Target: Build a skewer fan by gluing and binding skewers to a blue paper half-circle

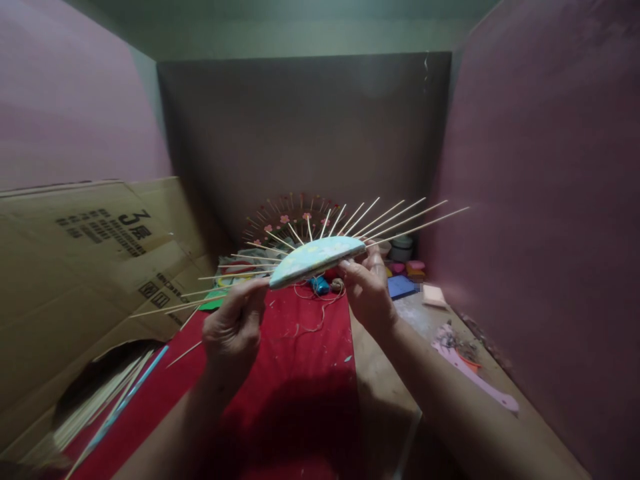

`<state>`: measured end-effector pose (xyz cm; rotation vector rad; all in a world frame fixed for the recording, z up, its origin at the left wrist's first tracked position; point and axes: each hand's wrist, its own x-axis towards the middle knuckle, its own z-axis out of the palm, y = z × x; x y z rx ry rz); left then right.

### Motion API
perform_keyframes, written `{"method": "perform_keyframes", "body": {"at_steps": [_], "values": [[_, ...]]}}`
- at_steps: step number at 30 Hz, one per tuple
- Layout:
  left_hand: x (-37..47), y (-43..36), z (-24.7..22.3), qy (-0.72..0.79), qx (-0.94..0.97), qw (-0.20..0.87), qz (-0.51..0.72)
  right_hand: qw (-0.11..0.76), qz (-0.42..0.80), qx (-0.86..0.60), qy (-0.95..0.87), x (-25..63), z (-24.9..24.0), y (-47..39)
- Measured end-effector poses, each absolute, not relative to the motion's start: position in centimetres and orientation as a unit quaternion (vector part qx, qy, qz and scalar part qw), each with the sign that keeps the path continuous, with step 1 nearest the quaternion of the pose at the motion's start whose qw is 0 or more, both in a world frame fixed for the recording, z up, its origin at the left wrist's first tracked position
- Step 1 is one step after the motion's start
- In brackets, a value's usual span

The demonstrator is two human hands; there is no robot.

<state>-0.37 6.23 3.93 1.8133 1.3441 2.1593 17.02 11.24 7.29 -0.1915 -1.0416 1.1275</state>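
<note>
Between my two hands, above the red cloth [310,360], is a pale blue half-round piece [320,253] with faint yellow patches. Thin wooden sticks [367,217] fan out from its curved edge to both sides and away from me. My left hand [235,327] pinches the left corner of the piece. My right hand [370,287] grips its right end, with the thumb at the straight lower edge and the other fingers partly hidden behind it. The piece is held tilted, its right end higher than its left.
Behind stands a similar fan of sticks with pink flowers [285,219]. A cardboard box [100,267] leans at left, with loose sticks [105,400] by its hole. Blue yarn [320,285], a blue pad [401,287] and a pink curved strip [475,380] lie around.
</note>
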Motion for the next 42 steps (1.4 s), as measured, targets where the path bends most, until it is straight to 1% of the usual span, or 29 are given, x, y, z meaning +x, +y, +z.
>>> {"method": "perform_keyframes", "body": {"at_steps": [7,18,24,27,30,33,42], "values": [[-0.5,6.2,4.1,0.434,0.579,-0.003,0.69,0.689,0.533,-0.047,-0.488,16.9,7.3,11.0],[-0.5,6.4,3.6,0.419,0.603,-0.041,0.678,0.728,0.487,-0.08,-0.475,16.4,6.5,12.2],[-0.2,6.5,3.1,0.409,0.616,-0.017,0.673,0.747,0.468,-0.122,-0.457,16.3,6.3,12.2],[-0.1,6.6,3.0,0.411,0.605,-0.001,0.682,0.74,0.465,-0.11,-0.473,16.4,6.4,12.1],[-0.1,6.6,3.2,0.418,0.6,0.003,0.682,0.715,0.503,-0.061,-0.482,16.7,6.6,12.0],[0.0,6.4,3.4,0.425,0.594,0.002,0.683,0.693,0.53,-0.049,-0.487,16.8,6.7,11.8],[0.6,6.2,3.3,0.412,0.613,-0.014,0.674,0.714,0.484,-0.061,-0.503,15.8,5.6,12.3]]}}
